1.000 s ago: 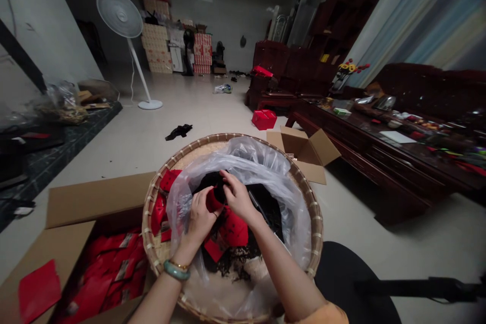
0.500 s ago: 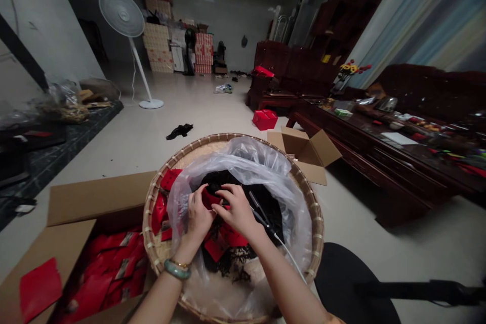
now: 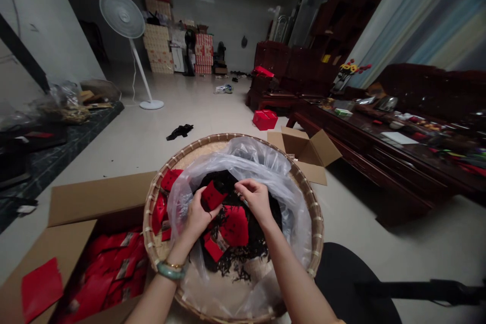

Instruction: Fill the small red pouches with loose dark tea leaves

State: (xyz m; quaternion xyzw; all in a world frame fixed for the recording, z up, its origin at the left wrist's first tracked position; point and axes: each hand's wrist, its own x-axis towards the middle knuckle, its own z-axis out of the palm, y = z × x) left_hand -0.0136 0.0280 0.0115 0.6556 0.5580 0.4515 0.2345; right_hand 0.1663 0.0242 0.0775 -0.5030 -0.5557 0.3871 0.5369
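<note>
My left hand point(image 3: 199, 215) is closed around a small red packet point(image 3: 213, 196), held upright with dark stuff showing at its top. To its right, my right hand point(image 3: 255, 199) is closed in a pinch; a thin shiny bit shows under its fingers, too small to name. Below both hands lies a heap of dark, dried, leaf-like strands point(image 3: 243, 269), resembling loose tea, inside a clear plastic bag point(image 3: 299, 223). More red packets point(image 3: 234, 227) rest on the heap. A round woven bamboo basket point(image 3: 318, 223) holds the bag.
At the left stands an open cardboard box point(image 3: 102, 195) containing several red packets point(image 3: 110, 273). Another open cardboard box point(image 3: 304, 154) is beyond the basket. A black round stool-like disc point(image 3: 353, 278) is at the right, near a dark wooden table point(image 3: 357, 162). A white fan point(image 3: 123, 15) stands farther back.
My right hand has come away from the red packet to the right and closed into a pinch. My left hand still holds the packet, now more in view. The dark tool with a white cord is hidden.
</note>
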